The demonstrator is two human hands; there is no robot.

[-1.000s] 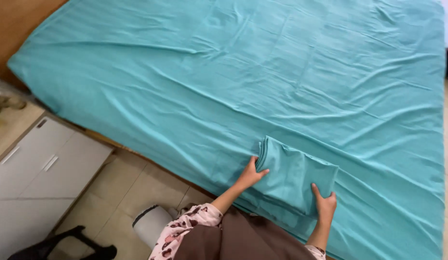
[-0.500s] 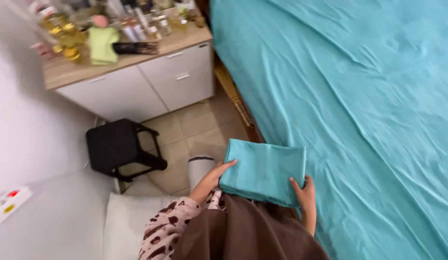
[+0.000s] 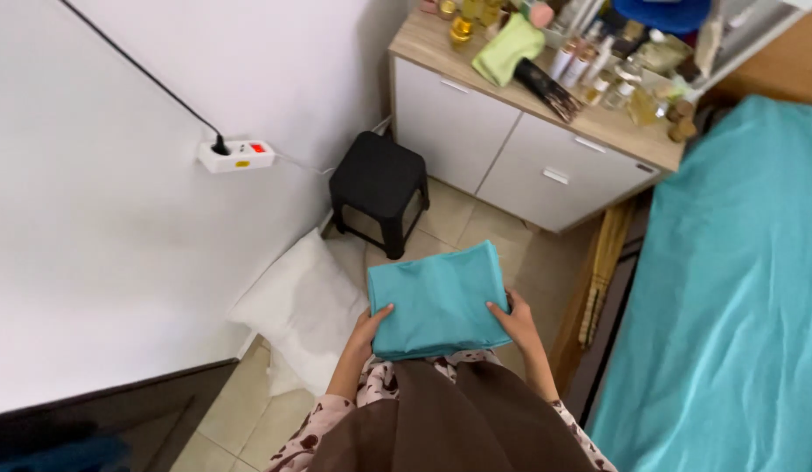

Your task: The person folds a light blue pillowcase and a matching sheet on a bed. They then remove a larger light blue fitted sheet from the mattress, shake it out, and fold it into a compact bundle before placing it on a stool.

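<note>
The folded teal cloth (image 3: 439,300) sits flat between the two hands, held out in front of the person's waist above the tiled floor (image 3: 493,232). The left hand (image 3: 368,330) has it at about eight o'clock on the cloth, thumb lying on top near the lower left corner, fingers hidden beneath. The right hand (image 3: 515,322) takes it at about four o'clock, thumb over the right edge, the rest underneath. Each grip is closed onto the cloth, pinching it between thumb and fingers rather than wrapped in a fist.

Counting: one folded cloth, two hands on it. One black stool (image 3: 379,182) stands on the floor at twelve o'clock from the cloth, well apart. One white pillow (image 3: 306,308) lies on the floor at nine o'clock, just beside the left forearm and against the white wall (image 3: 109,262). One white power strip (image 3: 236,156) hangs on that wall at ten o'clock, a black cable running up from it. One white cabinet with a wooden top (image 3: 528,153) stands at one o'clock, crowded with bottles and jars too many and too small to count, with one light green cloth (image 3: 507,51) among them. One bed under a teal sheet (image 3: 738,288) fills the side at three o'clock
</note>
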